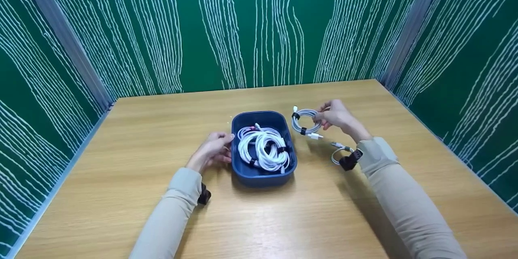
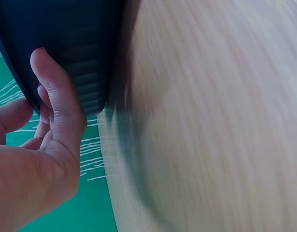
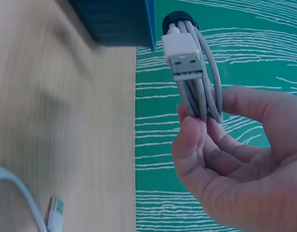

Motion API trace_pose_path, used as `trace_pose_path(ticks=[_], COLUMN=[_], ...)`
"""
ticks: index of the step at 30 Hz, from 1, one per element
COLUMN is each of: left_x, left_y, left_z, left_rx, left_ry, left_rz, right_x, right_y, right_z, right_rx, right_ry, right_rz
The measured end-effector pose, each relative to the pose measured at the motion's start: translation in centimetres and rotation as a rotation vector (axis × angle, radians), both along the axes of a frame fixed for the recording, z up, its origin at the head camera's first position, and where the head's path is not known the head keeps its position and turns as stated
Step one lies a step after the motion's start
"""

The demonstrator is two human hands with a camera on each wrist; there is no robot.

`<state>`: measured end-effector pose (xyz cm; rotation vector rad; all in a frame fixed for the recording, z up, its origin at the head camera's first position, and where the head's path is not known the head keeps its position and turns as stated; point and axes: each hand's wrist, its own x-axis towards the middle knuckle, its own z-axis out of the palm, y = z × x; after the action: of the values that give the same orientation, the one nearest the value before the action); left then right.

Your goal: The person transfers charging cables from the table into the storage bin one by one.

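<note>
My right hand (image 1: 336, 116) pinches a coiled white-grey USB cable (image 1: 297, 123) between thumb and fingers, raised just right of a dark blue plastic bin (image 1: 264, 182). Black straps bind the coil, and its USB-A plug (image 3: 187, 60) faces the camera in the right wrist view. On the left side, my left hand (image 1: 214, 147) grips the bin's rim, its thumb at the top edge and fingers along the outer wall (image 2: 85, 82). Several coiled white cables (image 1: 265, 149) lie heaped inside the bin, some tied with black straps, one showing a bit of red.
Another small cable loop (image 1: 336, 156) with a metal plug lies on the wooden table (image 1: 162, 129) under the right wrist, partly hidden by the wrist camera (image 1: 350, 160). Green panels with white streaks (image 1: 279, 28) close off the table's back and sides.
</note>
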<state>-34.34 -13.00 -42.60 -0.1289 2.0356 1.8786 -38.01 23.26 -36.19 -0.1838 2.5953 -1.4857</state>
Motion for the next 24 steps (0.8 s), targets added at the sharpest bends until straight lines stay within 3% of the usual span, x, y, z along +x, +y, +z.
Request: trace_pose_path(ticks=[24], left_x=[0.0], left_y=[0.0], left_z=[0.1], left_rx=[0.004], left_ry=[0.005], left_rz=[-0.007], right_x=[-0.4], right_y=[-4.6], right_z=[0.6], right_rx=[-0.065], right_ry=[0.004], right_rz=[0.069])
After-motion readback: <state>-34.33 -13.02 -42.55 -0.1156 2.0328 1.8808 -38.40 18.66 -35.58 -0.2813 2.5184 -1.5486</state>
